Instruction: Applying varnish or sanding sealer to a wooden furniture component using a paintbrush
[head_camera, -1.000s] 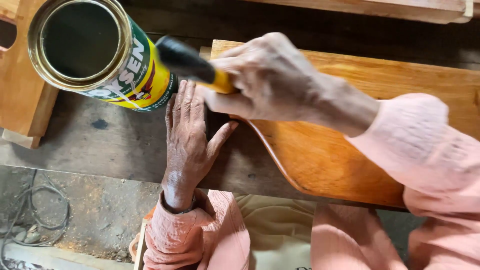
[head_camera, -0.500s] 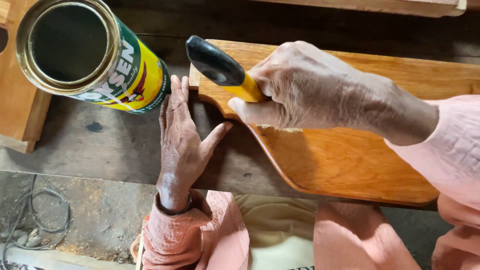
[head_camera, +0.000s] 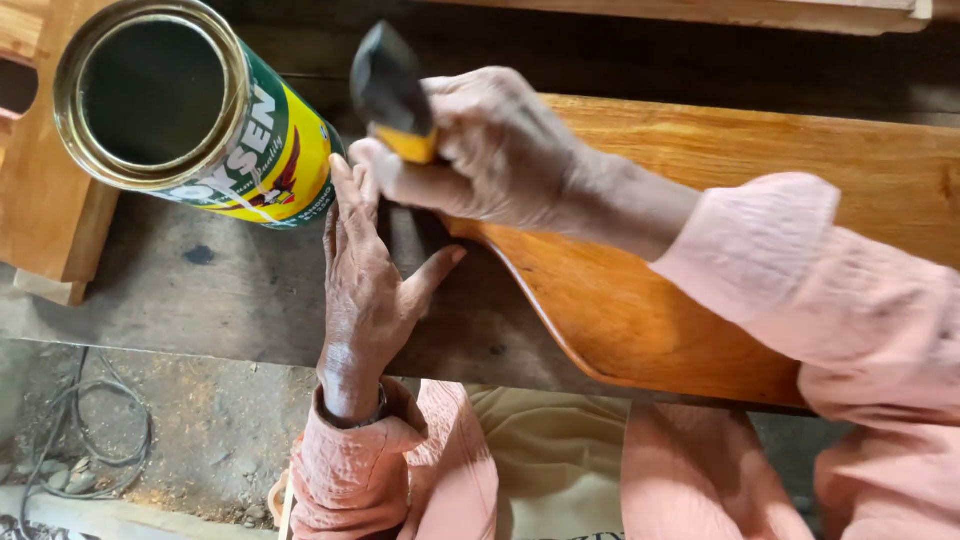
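Since half a second ago the right hand (head_camera: 490, 150) swung its black-and-yellow brush handle (head_camera: 392, 95) upright, grip clenched round it. Left hand (head_camera: 365, 270) lies flat, holding nothing, on the dusty grey tabletop (head_camera: 200, 300) beside the open tin (head_camera: 190, 110) and varnished board (head_camera: 700, 250).

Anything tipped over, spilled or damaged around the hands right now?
The open tin can by the left hand sits tilted, its mouth dark; no spill shows. The right hand grips a black-and-yellow handle over the glossy wooden board, which looks undamaged.
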